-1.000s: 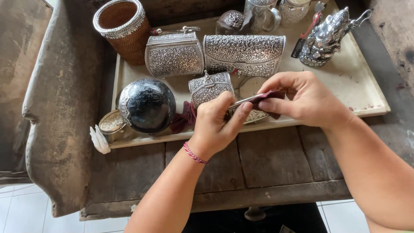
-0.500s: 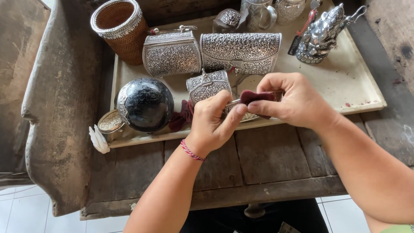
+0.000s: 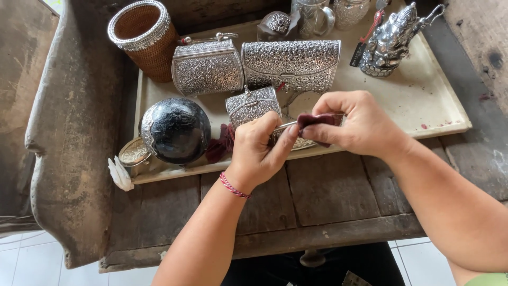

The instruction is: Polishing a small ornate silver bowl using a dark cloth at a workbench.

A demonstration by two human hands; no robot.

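centrally, left hand (image 3: 259, 151) pinches a thin silver piece (image 3: 286, 126); right hand (image 3: 352, 124) fingers pinch a dark red cloth (image 3: 316, 121) around it, above the tray (image 3: 423, 100).

A weathered wooden table (image 3: 317, 201) of cracked grey-brown planks filled most of the frame under soft daylight. A worn, stained raised edge (image 3: 69, 137) ran down the left side. White floor tiles (image 3: 21, 265) showed at the lower left and bottom right.

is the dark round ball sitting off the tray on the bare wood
No, the dark round ball rests on the cream tray, near its front left corner.
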